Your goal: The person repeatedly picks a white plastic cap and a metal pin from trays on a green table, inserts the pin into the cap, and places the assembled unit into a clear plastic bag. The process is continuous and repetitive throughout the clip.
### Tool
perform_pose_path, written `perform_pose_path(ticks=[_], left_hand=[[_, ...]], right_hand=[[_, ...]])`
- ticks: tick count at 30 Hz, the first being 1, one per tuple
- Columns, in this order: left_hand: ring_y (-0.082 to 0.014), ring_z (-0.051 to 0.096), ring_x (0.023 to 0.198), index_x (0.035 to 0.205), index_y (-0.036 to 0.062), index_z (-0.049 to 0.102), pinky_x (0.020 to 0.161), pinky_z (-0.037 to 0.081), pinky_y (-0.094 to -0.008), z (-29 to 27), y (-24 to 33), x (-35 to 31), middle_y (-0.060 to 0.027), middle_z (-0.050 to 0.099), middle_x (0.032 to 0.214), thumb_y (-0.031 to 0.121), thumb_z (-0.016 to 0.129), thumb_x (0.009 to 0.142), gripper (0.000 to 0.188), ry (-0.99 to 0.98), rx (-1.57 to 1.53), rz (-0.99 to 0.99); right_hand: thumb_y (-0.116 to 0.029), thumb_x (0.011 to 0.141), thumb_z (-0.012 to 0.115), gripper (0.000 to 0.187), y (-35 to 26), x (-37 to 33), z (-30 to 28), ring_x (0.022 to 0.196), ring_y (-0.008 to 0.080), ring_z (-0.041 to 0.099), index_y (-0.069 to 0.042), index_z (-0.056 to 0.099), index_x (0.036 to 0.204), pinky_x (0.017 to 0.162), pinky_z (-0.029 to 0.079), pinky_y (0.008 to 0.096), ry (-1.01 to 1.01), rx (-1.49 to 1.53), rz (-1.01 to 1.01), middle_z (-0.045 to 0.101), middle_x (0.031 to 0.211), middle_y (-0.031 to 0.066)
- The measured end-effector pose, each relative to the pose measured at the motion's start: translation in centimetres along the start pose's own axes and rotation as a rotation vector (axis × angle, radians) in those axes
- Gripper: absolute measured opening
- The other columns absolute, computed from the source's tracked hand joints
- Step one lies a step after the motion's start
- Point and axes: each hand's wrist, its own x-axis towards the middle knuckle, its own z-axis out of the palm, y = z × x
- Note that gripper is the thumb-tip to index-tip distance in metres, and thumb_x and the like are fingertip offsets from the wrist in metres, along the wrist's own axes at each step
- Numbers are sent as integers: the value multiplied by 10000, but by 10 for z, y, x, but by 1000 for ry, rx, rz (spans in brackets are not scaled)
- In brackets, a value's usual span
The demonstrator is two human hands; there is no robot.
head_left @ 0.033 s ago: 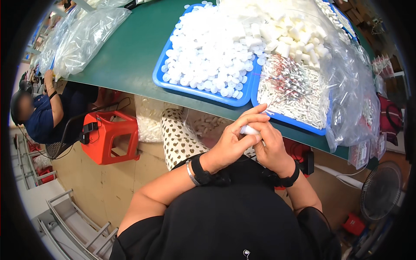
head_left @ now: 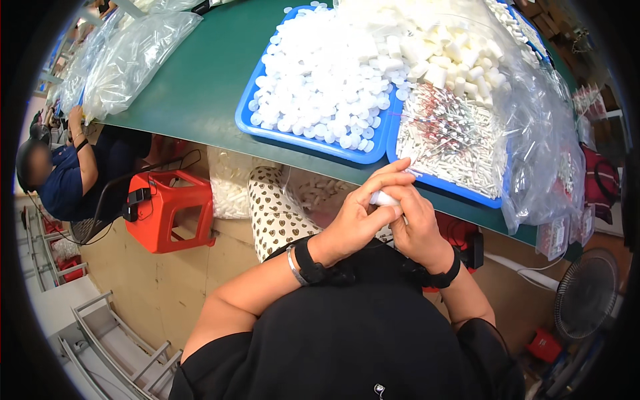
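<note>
Both my hands meet over my lap, just in front of the table's near edge. Between them is a small white, rounded piece (head_left: 382,199), mostly covered by fingers. My left hand (head_left: 360,212) grips it with the thumb, its forefinger reaching toward the tray rim. From the other side, my right hand (head_left: 419,223) closes its fingers over the same piece. Closest to the hands is a blue tray (head_left: 460,193) of thin white sticks (head_left: 460,150), some with reddish and dark wire-like parts on top. Left of it, another blue tray (head_left: 320,148) is heaped with translucent white caps (head_left: 320,87).
Cream foam-like cylinders (head_left: 460,57) lie behind the sticks, with clear plastic bags (head_left: 537,147) to the right. A red stool (head_left: 170,210) stands at the left, near a seated person (head_left: 63,173). A fan (head_left: 587,293) is at the lower right. The green tabletop (head_left: 200,80) spans the back.
</note>
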Motion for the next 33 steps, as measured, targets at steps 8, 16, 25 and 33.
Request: perform_pose_path(ticks=[8, 16, 25, 33], left_hand=[[-248, 354, 1432, 1519, -15, 301, 1189, 268, -378, -9, 1, 9, -168, 368, 1551, 276, 354, 1037, 566, 67, -559, -208], [-269, 332, 1444, 1484, 55, 379, 1177, 310, -425, -5, -6, 1, -106, 325, 1584, 210, 457, 1016, 499, 63, -775, -253], [-287, 360, 1418, 1483, 83, 376, 1187, 299, -440, -5, -7, 5, -113, 353, 1557, 250, 437, 1053, 466, 183, -865, -244], [-277, 369, 1413, 1509, 77, 334, 1185, 307, -422, -7, -7, 1, -109, 368, 1544, 353, 391, 1074, 518, 134, -703, -216]], right_hand=[[-53, 889, 665, 307, 7, 4, 1, 872, 368, 626, -23, 537, 1167, 693, 522, 425, 73, -207, -39, 596, 1032, 167], [-55, 862, 674, 205, 7, 6, 0, 736, 334, 638, -1, 600, 1046, 615, 503, 397, 21, -242, -99, 626, 848, 153], [-50, 856, 679, 274, 9, 8, 12, 736, 358, 635, -3, 563, 1099, 613, 505, 418, 16, -219, -24, 622, 891, 164], [-69, 887, 671, 291, 8, 5, 16, 750, 371, 639, -2, 543, 1140, 628, 527, 427, 39, -170, -4, 619, 904, 163]])
